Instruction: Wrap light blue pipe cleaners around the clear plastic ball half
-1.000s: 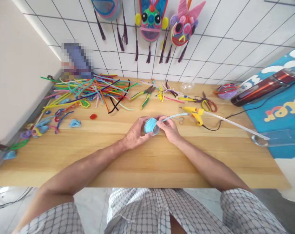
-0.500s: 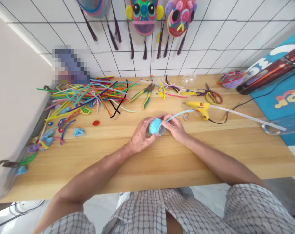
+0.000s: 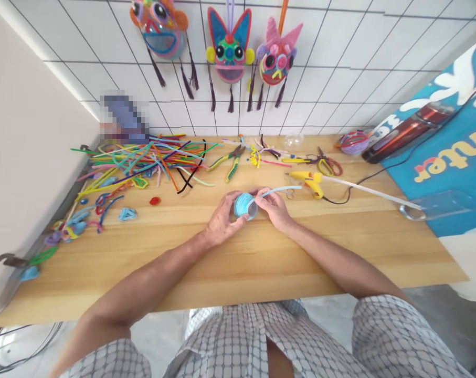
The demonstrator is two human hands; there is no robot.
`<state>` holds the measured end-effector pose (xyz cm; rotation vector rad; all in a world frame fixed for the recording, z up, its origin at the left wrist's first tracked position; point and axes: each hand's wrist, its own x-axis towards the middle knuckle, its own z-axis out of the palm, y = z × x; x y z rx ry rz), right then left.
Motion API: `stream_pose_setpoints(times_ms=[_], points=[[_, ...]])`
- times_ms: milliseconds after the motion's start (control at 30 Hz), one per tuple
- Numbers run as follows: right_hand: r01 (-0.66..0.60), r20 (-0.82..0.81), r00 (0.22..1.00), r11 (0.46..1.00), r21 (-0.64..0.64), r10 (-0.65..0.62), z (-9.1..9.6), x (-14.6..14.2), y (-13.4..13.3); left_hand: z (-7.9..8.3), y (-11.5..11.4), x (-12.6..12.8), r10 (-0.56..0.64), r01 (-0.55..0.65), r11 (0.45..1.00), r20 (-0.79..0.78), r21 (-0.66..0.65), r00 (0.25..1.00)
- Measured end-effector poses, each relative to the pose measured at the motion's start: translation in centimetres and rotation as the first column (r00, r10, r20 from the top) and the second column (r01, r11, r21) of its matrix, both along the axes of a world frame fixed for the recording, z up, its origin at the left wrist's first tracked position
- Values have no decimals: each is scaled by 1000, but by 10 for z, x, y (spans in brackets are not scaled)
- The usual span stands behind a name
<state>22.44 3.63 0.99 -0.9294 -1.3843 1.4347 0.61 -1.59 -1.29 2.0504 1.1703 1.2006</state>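
Observation:
Both hands meet over the middle of the wooden table [image 3: 238, 273]. My left hand [image 3: 222, 220] curls round a small round shell wound with light blue pipe cleaner [image 3: 244, 205]. My right hand [image 3: 274, 206] pinches the loose end of that blue pipe cleaner [image 3: 279, 190], which sticks out to the right toward the glue gun. Part of the shell's clear rim shows below the blue windings.
A yellow glue gun [image 3: 310, 181] with a long clear stick lies right of my hands. Pliers [image 3: 232, 160], scissors [image 3: 328, 165] and a heap of coloured pipe cleaners [image 3: 143, 155] lie behind. Small bent shapes sit at the left edge. Three masks [image 3: 230, 44] hang on the tiled wall.
The view has tilted up, so more of the wall masks shows. My hands stay together on the blue-wound shell with little visible motion.

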Motion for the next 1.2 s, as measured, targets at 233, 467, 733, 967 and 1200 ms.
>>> stream_pose_setpoints(times_ms=[233,467,733,967,1200], points=[[70,80,994,994,88,-77,5,4,1,1,1,-1,13,-13,1000,-1,23,1000],[56,332,941,998,16,-58,25,17,5,-1,1,1,38,-40,996,29,78,999],[435,560,669,868,238,-489,25,118,-26,3,-2,3,36,-39,997,45,65,998],[471,625,387,729,498,-677,1,163,28,5,-1,3,40,-43,995,32,89,999],[455,790,304,809,371,-533,12,146,64,6,-3,3,19,-22,994,24,110,1000]])
